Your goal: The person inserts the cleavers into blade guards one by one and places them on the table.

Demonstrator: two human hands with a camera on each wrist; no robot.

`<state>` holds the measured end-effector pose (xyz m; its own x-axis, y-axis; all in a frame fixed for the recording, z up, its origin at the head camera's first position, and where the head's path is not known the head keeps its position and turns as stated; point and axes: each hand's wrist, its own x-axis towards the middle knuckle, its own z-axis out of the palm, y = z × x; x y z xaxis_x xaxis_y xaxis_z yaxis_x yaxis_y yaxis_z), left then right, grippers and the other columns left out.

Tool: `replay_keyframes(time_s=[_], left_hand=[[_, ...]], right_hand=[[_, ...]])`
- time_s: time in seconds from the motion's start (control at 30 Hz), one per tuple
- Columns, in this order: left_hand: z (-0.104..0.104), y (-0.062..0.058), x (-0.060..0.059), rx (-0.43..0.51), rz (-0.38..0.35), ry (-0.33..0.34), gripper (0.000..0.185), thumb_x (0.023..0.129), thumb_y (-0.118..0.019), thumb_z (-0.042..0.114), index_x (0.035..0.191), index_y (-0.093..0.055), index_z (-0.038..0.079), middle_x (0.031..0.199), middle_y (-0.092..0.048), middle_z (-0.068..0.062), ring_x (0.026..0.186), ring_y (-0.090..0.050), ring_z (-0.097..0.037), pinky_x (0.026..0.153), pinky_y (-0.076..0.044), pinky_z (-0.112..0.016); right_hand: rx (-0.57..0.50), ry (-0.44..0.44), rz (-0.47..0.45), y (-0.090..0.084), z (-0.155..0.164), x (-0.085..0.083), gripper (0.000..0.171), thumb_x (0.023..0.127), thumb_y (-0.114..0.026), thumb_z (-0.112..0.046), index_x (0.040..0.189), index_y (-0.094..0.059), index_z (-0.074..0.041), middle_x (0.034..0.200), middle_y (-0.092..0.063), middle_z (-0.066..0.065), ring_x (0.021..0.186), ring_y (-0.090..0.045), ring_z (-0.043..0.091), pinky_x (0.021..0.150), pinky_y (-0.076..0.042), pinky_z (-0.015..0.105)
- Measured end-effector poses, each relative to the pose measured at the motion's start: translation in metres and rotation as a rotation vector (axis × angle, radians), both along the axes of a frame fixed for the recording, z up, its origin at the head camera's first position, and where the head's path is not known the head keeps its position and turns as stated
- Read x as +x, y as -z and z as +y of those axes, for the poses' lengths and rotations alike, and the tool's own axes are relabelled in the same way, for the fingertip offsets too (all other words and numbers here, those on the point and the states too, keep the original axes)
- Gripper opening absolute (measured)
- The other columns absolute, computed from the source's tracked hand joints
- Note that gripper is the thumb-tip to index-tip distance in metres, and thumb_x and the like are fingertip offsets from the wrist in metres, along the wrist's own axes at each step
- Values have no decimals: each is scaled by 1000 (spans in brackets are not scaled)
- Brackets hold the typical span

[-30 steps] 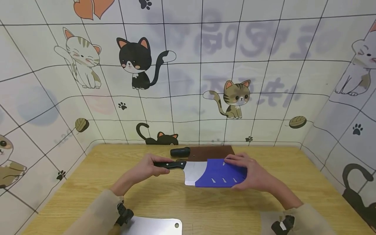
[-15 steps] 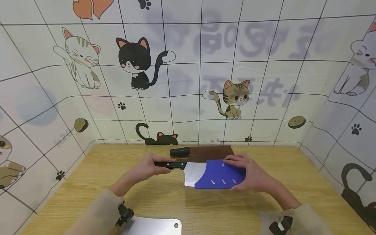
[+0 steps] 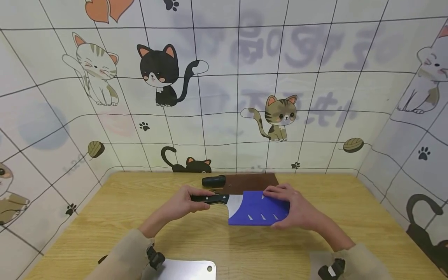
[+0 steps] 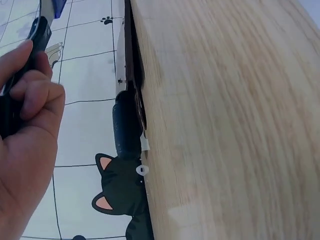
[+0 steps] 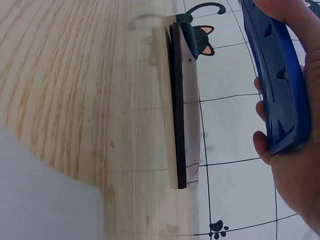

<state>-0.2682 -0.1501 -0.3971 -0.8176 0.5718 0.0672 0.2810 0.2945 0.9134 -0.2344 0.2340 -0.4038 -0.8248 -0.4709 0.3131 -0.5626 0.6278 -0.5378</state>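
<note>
In the head view, a cleaver [image 3: 235, 203] is held level above the table, its bare blade showing only as a short strip. My left hand [image 3: 183, 203] grips its black riveted handle [image 3: 211, 199]. Over the rest of the blade sits a blue blade sheath [image 3: 253, 208] with small slots. My right hand [image 3: 295, 208] holds the sheath's right end, thumb below and fingers above. In the left wrist view, fingers [image 4: 35, 92] curl round the handle. The right wrist view shows the sheath [image 5: 280, 75] lying in the right palm.
Behind, near the wall, lies a brown flat rectangular piece [image 3: 250, 182] with a black handle [image 3: 214, 181]. A silver blade [image 3: 189, 269] with a corner hole lies at the front edge, partly under the left sleeve. Something pale and flat [image 3: 316, 262] lies near the right sleeve.
My left hand has moved right, pushing the cleaver deeper into the blue sheath, so less blade shows. The right hand and sheath have shifted slightly left.
</note>
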Motion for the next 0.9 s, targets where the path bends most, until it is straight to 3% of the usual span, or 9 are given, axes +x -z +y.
replay_keyframes(time_s=[0.13,0.3,0.6,0.9], left_hand=[[-8,-5,-3,-32,-9,50,38,91,-75,6,129,-71,2,91,-66,-4,57,-33,-11,54,-32,-24],[-15,-8,-5,-42,-10,66,38,90,-76,4,128,-71,1,99,-66,-8,60,-37,-11,55,-34,-23],[-8,1,-1,-17,7,24,36,90,-77,8,126,-73,2,82,-65,-1,55,-31,-10,50,-29,-23],[1,6,-1,-22,37,-67,34,90,-78,9,123,-75,4,86,-67,-2,58,-39,-11,53,-35,-23]], right_hand=[[-2,-34,-9,1,-3,2,85,61,-98,-37,138,-67,-17,140,-55,4,125,-46,32,95,-46,51],[-7,-74,-8,4,-9,2,87,60,-98,-37,138,-67,-16,140,-56,1,126,-46,26,97,-46,44],[9,-42,14,5,-7,1,89,56,-100,-38,136,-68,-15,139,-58,0,126,-46,26,96,-45,50],[-13,5,-4,6,-6,0,91,57,-100,-37,138,-66,-14,142,-55,9,126,-47,36,96,-44,58]])
